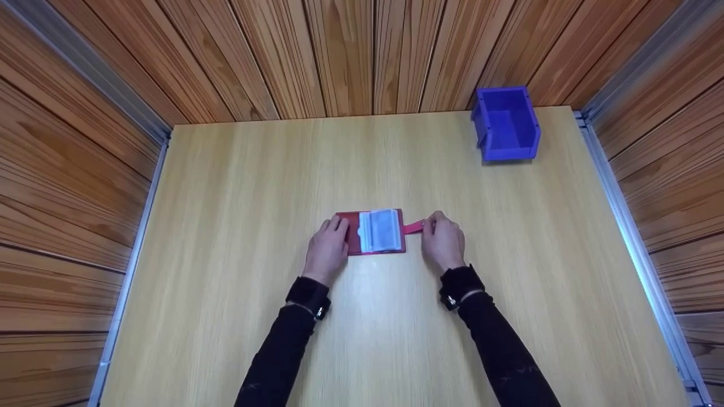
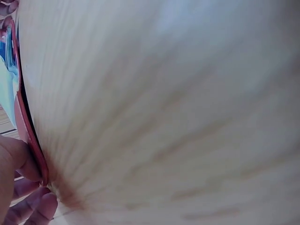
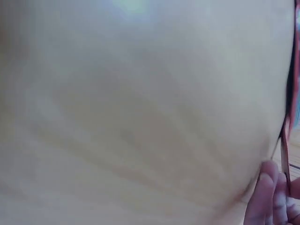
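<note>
A red card holder (image 1: 353, 243) lies opened out on the table, its clear bluish plastic card sleeves (image 1: 384, 230) showing on the right half. My left hand (image 1: 328, 249) grips its left cover, thumb on top and fingers at the outer edge, as the left wrist view shows with the red cover (image 2: 29, 126) between them. From the right side a narrow red strap (image 1: 413, 227) sticks out. The strap's end is pinched by my right hand (image 1: 444, 240), whose fingertips hide its tip. In the right wrist view the strap (image 3: 285, 154) runs down into those fingers.
A blue open-front bin (image 1: 509, 154) stands at the back right of the light wood table (image 1: 254, 169). Wood-plank walls (image 1: 339, 56) close in the back and both sides, with metal rails (image 1: 633, 260) along the table's side edges.
</note>
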A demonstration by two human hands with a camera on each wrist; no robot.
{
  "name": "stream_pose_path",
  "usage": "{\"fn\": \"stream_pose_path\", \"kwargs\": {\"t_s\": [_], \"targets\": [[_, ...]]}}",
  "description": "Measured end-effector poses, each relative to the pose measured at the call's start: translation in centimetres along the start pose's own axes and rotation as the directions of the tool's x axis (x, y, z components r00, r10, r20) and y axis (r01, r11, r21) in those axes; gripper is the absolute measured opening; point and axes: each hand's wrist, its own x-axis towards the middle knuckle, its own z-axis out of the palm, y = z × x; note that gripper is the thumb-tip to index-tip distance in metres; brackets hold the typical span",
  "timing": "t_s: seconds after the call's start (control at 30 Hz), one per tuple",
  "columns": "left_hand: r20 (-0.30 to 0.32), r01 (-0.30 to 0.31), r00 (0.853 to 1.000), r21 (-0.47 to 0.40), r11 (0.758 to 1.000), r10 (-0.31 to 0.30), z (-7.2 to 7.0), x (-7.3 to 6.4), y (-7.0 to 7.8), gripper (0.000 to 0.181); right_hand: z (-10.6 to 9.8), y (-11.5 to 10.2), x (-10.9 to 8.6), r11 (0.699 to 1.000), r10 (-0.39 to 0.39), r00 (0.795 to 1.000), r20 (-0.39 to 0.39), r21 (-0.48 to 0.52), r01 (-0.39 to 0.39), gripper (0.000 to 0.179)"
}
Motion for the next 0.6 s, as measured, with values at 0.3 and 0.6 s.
{"fn": "stream_pose_path", "kwargs": {"t_s": [0.3,0.6], "targets": [[0.053,0.014,0.999,0.002,1.0,-0.014,0.1,0.0,0.2,0.036,0.0,-1.4,-0.5,0.954,0.001,0.984,0.175,0.296,-0.053,0.011],[0.066,0.025,0.998,-0.005,1.0,-0.025,-0.1,0.0,0.2,0.045,0.0,-1.7,-0.6,0.864,-0.086,0.992,0.09,0.503,0.029,0.011]]}}
